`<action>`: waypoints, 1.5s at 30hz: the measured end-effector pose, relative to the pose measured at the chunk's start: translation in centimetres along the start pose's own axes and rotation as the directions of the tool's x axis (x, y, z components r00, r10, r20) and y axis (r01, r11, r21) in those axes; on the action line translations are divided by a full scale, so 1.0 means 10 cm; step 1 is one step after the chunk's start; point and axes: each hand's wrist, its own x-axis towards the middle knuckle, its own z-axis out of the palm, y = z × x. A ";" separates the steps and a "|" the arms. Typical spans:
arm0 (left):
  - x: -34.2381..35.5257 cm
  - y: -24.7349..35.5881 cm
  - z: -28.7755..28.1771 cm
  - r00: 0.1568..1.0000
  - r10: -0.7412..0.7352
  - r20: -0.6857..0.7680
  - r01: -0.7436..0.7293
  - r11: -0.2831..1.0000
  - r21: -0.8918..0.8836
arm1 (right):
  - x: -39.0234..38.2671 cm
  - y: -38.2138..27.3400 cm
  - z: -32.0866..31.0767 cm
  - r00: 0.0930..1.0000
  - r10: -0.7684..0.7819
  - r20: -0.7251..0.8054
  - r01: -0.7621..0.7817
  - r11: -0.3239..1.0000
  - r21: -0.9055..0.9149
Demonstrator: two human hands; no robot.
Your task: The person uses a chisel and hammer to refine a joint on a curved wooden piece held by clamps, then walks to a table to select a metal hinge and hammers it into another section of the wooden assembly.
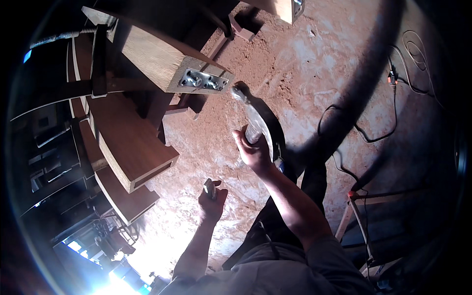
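Observation:
My right hand (pixel 254 150) grips the pale handle of a hammer (pixel 248 108), whose dark head points up toward a metal bracket (pixel 204 80) screwed onto the end of a wooden beam (pixel 157 56). The hammer head sits just right of the bracket. My left hand (pixel 212 199) is lower and closed around a small metal piece (pixel 209 188), held apart from the beams.
More wooden beam ends (pixel 132 147) stack to the left, held by a black clamp (pixel 100 59). Below is a reddish dirt floor (pixel 305 64) with black cables (pixel 373 132) and a wooden frame (pixel 364 216) at the right.

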 end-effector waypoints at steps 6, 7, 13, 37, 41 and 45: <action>-0.03 0.22 0.00 0.969 -0.192 0.154 0.205 0.976 -0.072 | 0.05 -0.02 -0.05 0.946 -0.318 -0.056 0.305 0.937 -0.169; -0.04 0.26 0.00 0.952 -0.235 0.193 0.262 0.956 -0.128 | 0.02 0.01 -0.04 0.962 -0.269 -0.043 0.256 0.946 -0.197; -0.20 0.33 -0.07 0.833 -0.211 0.511 0.507 0.659 -0.555 | -0.12 -0.24 -0.40 0.998 0.050 0.035 -0.045 0.990 -0.133; -1.19 1.25 -0.08 0.915 0.163 0.368 0.384 -0.081 -0.920 | -1.33 -2.41 -1.09 0.844 -0.071 0.531 0.252 0.928 -0.276; -1.28 1.37 -0.06 0.942 0.203 0.267 0.283 -0.051 -0.958 | -1.32 -2.45 -1.12 0.818 -0.060 0.572 0.183 0.970 -0.159; -1.33 1.50 -0.07 0.964 0.133 0.229 0.239 -0.065 -0.969 | -1.31 -2.45 -1.12 0.796 0.069 0.602 0.067 0.978 -0.200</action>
